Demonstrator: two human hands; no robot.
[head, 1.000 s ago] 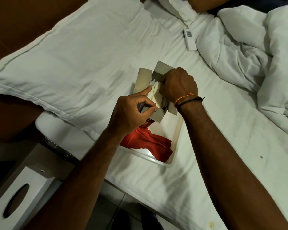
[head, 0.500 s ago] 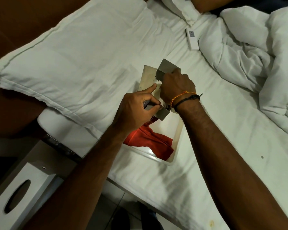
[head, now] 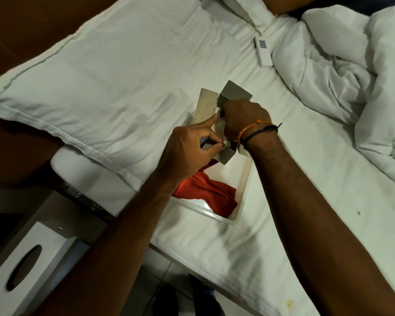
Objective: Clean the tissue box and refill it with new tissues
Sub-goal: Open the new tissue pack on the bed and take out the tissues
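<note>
Tissues (head: 219, 127) show only as a pale sliver between the two hands, inside a grey cardboard refill carton (head: 235, 93) with its flaps splayed open, held over the far end of a white tray (head: 243, 195) at the middle of the bed (head: 283, 224). The left hand (head: 187, 151) is closed in a pinch on the near flap, forefinger stretched toward 1 o'clock along the side flap. The right hand (head: 244, 117) is curled shut into the carton's mouth, apparently gripping the tissue stack, though its fingertips are hidden.

The step in hand looks like drawing the new stack out of its carton. To do it well, the left hand should pin the carton steady and keep the flaps spread while the right draws the whole stack out squarely, so the sheets do not tear or fan apart.

The white tissue box (head: 30, 267) with its oval slot sits well apart at 8 o'clock, on a low stand (head: 55, 215) beside the bed, so the stack must travel across the bed edge to reach it. A red cloth (head: 212, 195) lies in the tray right under the hands at 6 o'clock, and loose sheets could drop onto it. A large pillow (head: 114, 71) fills 10 o'clock, a white remote (head: 263, 50) lies at 1 o'clock, and a rumpled duvet (head: 351, 65) lies at 2 o'clock; none block the way.
</note>
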